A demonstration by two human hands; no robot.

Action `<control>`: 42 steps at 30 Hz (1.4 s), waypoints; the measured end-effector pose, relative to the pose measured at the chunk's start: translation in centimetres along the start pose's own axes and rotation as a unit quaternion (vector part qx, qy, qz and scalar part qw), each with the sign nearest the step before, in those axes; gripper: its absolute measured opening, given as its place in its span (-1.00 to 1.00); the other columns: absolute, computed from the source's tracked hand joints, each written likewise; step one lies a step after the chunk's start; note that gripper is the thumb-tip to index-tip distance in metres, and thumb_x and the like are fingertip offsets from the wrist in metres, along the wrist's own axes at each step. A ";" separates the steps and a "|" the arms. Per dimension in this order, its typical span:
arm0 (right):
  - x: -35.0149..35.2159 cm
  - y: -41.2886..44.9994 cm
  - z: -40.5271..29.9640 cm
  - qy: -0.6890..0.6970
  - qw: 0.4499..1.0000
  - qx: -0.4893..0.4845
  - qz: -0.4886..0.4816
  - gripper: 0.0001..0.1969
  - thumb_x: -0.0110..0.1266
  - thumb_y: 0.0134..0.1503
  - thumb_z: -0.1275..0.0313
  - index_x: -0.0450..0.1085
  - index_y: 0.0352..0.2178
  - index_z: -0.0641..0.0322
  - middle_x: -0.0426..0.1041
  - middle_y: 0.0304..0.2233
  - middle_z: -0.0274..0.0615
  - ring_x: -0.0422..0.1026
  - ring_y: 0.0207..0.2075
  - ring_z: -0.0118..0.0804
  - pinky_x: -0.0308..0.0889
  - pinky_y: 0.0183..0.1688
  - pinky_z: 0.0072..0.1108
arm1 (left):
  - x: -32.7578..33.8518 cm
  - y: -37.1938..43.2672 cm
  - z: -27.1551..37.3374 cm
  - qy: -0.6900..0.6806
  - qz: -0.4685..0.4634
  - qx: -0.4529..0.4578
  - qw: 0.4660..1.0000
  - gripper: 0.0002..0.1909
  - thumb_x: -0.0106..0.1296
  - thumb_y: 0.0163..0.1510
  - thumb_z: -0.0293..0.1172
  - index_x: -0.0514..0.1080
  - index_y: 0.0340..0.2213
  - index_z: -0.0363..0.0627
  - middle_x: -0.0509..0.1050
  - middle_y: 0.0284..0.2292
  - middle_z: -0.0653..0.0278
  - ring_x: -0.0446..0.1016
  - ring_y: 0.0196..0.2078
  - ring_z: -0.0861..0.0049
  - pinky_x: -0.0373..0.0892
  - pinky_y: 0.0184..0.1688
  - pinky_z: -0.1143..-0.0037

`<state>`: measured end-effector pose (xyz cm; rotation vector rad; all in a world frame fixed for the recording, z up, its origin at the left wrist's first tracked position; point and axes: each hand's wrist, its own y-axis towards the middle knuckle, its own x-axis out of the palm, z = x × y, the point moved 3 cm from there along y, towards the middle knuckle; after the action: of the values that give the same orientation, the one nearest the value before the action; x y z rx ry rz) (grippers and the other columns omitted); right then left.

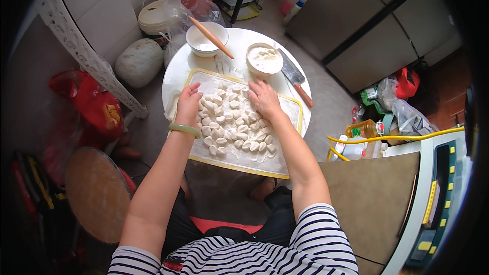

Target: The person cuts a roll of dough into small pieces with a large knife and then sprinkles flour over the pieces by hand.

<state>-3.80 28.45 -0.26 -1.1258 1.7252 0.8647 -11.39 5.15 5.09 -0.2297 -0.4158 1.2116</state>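
A floured board with a yellow rim [244, 171] lies on the round white table, its near edge jutting past the table. Many small folded dough pieces, like dumplings [242, 136], lie across its middle. At their left side is my left hand [189, 103], fingers apart and holding nothing, with a pale green bangle on the wrist. My right hand [264, 98] reaches over the pieces' upper right, palm down, its fingers spread near a bowl of white flour or dough [264, 59]. What lies under its palm is hidden.
A wooden rolling pin [211, 37] rests across a white bowl [198, 42] at the back left. A cleaver [292, 68] with a wooden handle lies at the table's right edge. Around the table are a round stool [97, 194], a large pale gourd or melon [139, 63], bags and an oil bottle [362, 129].
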 end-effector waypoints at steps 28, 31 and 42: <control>1.1 -2.4 -7.5 0.044 0.963 -0.267 0.008 -0.52 -0.08 0.10 0.26 0.20 0.09 0.00 0.16 0.15 -0.16 0.08 0.19 0.04 0.05 0.14 -0.28 | -1.0 0.9 -0.6 -0.031 -0.009 -0.009 0.999 -0.59 -0.15 0.09 -0.41 0.26 0.02 -0.09 0.25 0.05 0.17 0.16 0.09 0.44 -0.01 0.10 0.30; 1.5 2.7 -7.2 -0.049 0.974 -0.220 0.028 -0.53 -0.11 0.12 0.26 0.19 0.09 0.00 0.13 0.16 -0.16 0.09 0.18 0.03 0.04 0.15 -0.31 | -0.8 0.6 0.1 -0.029 -0.009 0.001 1.000 -0.58 -0.13 0.08 -0.39 0.27 0.01 -0.08 0.26 0.04 0.20 0.17 0.07 0.48 0.00 0.08 0.32; 2.2 -5.0 -5.1 0.099 0.981 -0.164 -0.030 -0.47 -0.14 0.13 0.29 0.07 0.14 0.17 0.05 0.19 -0.02 0.03 0.21 0.01 -0.05 0.23 -0.33 | -0.2 0.3 -0.4 -0.056 -0.051 0.009 0.997 -0.57 -0.09 0.03 -0.38 0.30 -0.02 -0.09 0.29 0.00 0.23 0.18 0.05 0.51 0.04 0.04 0.36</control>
<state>-1.12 21.56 -0.87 -1.5195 1.7375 1.0562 -11.54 5.05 4.55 -0.1240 -0.5083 1.1314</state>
